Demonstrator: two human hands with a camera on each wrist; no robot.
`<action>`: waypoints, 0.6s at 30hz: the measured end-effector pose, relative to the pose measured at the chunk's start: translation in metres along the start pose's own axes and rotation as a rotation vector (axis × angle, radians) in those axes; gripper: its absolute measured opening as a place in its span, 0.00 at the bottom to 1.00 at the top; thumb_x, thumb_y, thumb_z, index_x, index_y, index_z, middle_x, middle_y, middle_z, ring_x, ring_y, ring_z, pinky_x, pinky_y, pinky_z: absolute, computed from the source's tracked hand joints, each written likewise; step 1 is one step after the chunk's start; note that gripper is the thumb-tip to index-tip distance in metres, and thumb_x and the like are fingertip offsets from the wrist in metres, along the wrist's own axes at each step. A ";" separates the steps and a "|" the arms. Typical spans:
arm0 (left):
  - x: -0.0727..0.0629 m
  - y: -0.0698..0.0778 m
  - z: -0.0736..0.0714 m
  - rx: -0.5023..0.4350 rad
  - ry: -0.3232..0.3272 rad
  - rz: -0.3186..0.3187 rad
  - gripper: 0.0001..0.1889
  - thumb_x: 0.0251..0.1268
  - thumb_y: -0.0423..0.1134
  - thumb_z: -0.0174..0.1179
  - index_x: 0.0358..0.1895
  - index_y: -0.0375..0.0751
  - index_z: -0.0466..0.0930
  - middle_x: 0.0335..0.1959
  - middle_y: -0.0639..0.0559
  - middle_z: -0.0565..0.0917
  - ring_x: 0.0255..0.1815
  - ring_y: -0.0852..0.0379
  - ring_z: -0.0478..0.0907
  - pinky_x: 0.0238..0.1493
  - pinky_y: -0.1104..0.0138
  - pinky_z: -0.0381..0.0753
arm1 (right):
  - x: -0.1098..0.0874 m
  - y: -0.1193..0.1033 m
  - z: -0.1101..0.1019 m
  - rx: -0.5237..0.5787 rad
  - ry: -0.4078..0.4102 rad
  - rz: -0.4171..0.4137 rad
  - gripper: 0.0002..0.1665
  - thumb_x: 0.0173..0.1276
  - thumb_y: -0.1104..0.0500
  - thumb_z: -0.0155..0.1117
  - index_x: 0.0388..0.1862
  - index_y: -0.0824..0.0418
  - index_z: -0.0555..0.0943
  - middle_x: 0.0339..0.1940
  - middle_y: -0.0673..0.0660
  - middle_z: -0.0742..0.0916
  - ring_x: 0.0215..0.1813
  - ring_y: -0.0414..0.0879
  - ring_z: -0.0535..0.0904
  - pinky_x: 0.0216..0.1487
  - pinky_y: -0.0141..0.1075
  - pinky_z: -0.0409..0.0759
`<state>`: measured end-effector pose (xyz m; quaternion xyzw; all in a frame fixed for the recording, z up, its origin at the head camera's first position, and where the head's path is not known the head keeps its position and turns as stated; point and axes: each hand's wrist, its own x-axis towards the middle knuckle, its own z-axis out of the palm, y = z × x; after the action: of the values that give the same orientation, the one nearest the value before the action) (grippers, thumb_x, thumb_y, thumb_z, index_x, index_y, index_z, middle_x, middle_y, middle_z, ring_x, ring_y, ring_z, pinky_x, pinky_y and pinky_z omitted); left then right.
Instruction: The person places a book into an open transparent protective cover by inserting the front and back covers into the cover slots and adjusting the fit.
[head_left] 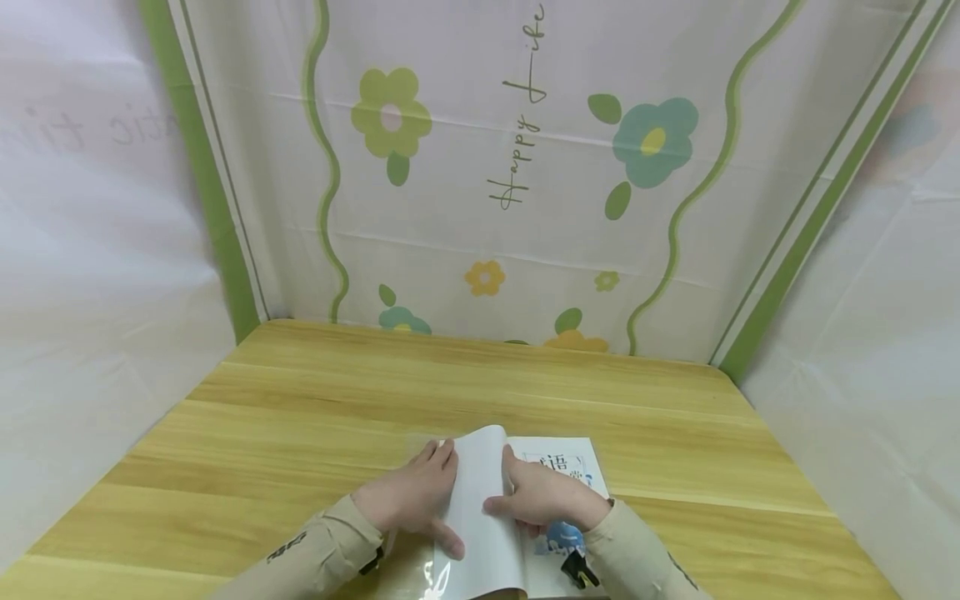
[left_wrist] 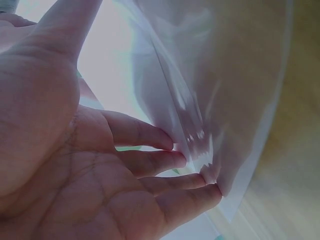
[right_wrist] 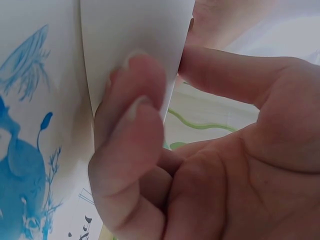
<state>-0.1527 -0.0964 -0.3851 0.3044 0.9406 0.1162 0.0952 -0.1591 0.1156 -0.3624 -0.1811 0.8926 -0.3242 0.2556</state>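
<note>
A book lies at the table's front middle, its right-hand page [head_left: 531, 567] showing Chinese characters and a blue drawing [right_wrist: 20, 175]. Over its left side curves a white cover leaf [head_left: 480, 525], raised and bent. My right hand [head_left: 546, 493] pinches this leaf near its right edge, thumb on one face and curled fingers on the other. Along the leaf's left edge lies my left hand [head_left: 412, 500], fingers extended. In the left wrist view those fingertips touch a clear plastic sheet [left_wrist: 240, 100], which reaches past the leaf.
A black clip-like object [head_left: 579, 570] is by the right cuff, over the page. The wooden table [head_left: 315, 400] extends ahead and to both sides. White cloth [head_left: 450, 208] with printed flowers hangs behind it, with more cloth left and right.
</note>
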 end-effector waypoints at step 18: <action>-0.001 0.000 0.000 -0.008 0.009 -0.014 0.68 0.32 0.67 0.75 0.68 0.15 0.56 0.70 0.22 0.58 0.70 0.26 0.55 0.70 0.46 0.58 | -0.001 -0.002 0.000 0.011 0.003 0.010 0.55 0.68 0.52 0.67 0.76 0.77 0.44 0.12 0.55 0.76 0.11 0.42 0.66 0.12 0.34 0.68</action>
<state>-0.1523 -0.0971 -0.3852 0.2971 0.9426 0.1208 0.0931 -0.1580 0.1145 -0.3608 -0.1749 0.8921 -0.3281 0.2567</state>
